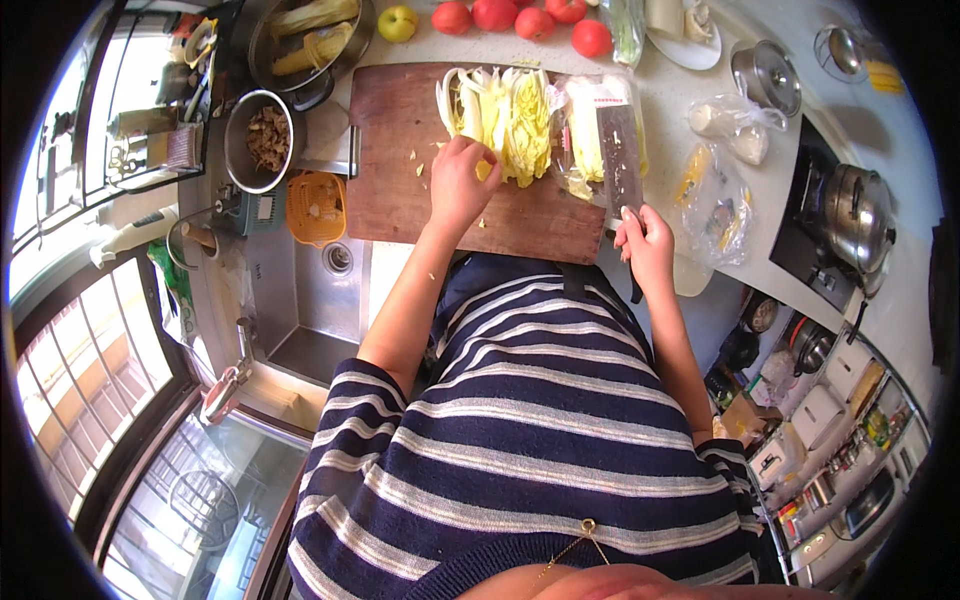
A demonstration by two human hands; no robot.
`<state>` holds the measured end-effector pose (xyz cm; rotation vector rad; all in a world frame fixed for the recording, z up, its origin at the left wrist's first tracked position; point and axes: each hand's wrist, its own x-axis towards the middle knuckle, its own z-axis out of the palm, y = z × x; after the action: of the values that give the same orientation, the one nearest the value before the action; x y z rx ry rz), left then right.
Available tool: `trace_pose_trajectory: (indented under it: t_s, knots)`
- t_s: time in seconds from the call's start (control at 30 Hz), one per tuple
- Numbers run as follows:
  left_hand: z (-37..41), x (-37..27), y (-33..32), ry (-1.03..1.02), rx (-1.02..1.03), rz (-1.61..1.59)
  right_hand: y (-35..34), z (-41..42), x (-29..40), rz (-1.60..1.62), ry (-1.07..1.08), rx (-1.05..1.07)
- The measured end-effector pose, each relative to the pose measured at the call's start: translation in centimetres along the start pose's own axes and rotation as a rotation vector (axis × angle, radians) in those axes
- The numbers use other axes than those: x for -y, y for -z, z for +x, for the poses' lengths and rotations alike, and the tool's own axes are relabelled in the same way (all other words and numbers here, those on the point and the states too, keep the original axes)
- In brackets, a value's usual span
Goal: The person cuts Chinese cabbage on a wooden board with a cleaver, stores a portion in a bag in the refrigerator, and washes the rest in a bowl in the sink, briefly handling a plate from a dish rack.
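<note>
A dark wooden cutting board [405, 202] lies before me. Cut pieces of napa cabbage [531, 127] rest side by side on its far half. My left hand [465, 169] is at the near end of the leftmost piece, fingers bent; whether they grip a bit of leaf cannot be told. My right hand [646, 241] holds a cleaver [621, 154] by the handle at the board's right edge. The wide blade points away from me, with small bits stuck on it. It overlaps a clear plastic bag [585, 124] with pale cabbage inside. Small scraps lie on the board.
Left are a steel bowl of brown food [268, 139], a pot with corn [315, 52], an orange basket [316, 208] and the sink [322, 292]. Several tomatoes [493, 13] and a green apple [397, 24] lie beyond. Plastic bags [716, 202] and a lidded pot [859, 217] stand right.
</note>
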<state>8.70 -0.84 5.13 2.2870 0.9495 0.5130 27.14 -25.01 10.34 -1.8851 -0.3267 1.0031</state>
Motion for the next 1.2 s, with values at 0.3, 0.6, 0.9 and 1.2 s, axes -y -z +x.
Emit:
trace_pose_trajectory:
  t_s: [0.3,0.6,0.9,1.2]
  knots:
    - [6.5,4.7,0.2,0.234,-0.309,0.143,2.1,-0.5,-0.2,0.067,0.014,-0.04]
    - [10.2,3.7,-1.4,0.2,0.097,0.192,4.0,-0.8,-1.4,0.104,-0.006,-0.101]
    - [8.5,4.0,0.1,0.153,0.05,0.201,4.5,0.1,-2.2,0.145,0.013,-0.085]
    - [4.0,-8.3,-6.5,0.186,0.271,-0.264,4.8,3.4,-2.3,-0.552,0.3,-0.339]
